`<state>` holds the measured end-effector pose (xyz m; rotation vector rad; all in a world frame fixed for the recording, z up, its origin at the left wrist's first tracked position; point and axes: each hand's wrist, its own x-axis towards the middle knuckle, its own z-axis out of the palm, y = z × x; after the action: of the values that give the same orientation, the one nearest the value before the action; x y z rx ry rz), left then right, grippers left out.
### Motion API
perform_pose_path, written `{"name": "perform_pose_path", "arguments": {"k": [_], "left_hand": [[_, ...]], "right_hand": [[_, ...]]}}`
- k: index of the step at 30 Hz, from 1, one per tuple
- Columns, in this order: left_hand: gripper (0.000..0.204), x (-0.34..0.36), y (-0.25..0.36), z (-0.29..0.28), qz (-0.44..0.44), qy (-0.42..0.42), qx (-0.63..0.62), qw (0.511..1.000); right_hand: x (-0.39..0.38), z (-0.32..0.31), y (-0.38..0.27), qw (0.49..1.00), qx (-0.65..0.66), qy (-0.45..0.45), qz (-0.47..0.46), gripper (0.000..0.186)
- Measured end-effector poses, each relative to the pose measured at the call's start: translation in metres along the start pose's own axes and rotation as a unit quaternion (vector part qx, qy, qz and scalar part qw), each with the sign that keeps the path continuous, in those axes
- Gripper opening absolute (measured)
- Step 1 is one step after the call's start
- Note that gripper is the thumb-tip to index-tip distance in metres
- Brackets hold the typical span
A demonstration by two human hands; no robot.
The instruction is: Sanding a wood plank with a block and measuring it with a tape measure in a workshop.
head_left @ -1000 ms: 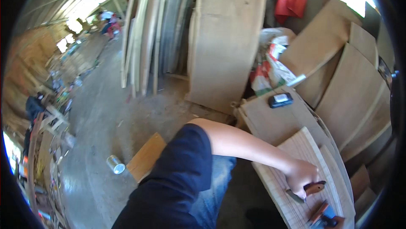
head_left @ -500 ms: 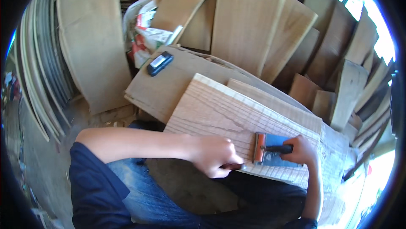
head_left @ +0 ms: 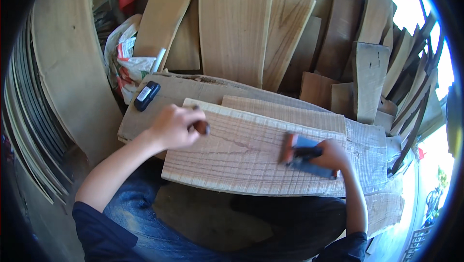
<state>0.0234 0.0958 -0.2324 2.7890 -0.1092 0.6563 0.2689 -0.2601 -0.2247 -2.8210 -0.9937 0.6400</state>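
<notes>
A wide wooden board (head_left: 241, 148) with striped grain lies across my lap area on other planks. My right hand (head_left: 333, 155) is closed round the black handle of a hand sander (head_left: 304, 142) with a blue-grey base and an orange end. The sander is over the board's right half and is slightly blurred. Above the board's left end, my left hand (head_left: 175, 129) is closed on a short brown handle (head_left: 202, 127). Only its rounded end shows; the rest is hidden in the fist, so I cannot tell the tool's kind.
A black device (head_left: 147, 95) with a pale label rests on the plank (head_left: 181, 86) behind the board. Beyond it lies a crumpled white-and-red bag (head_left: 129, 68). Many planks (head_left: 234, 29) lean along the back, with more boards (head_left: 67, 63) upright at the left.
My left hand has moved up and left with the brown handle, from the board's near edge to its left end. The right hand and sander shift slightly. The view has turned rightward.
</notes>
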Motion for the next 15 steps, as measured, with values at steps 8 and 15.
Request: {"name": "perform_pose_path", "arguments": {"k": [8, 15], "left_hand": [[0.012, 0.007, 0.063, 0.002, 0.023, -0.282, -0.329, 0.901], [0.014, 0.004, 0.000, -0.020, -0.158, -0.099, -0.185, 0.965]], "right_hand": [[-0.021, 0.021, -0.072, 0.948, -0.116, -0.098, -0.281, 0.028], [0.007, -0.028, 0.031, 0.997, -0.013, 0.057, 0.049, 0.042]]}}
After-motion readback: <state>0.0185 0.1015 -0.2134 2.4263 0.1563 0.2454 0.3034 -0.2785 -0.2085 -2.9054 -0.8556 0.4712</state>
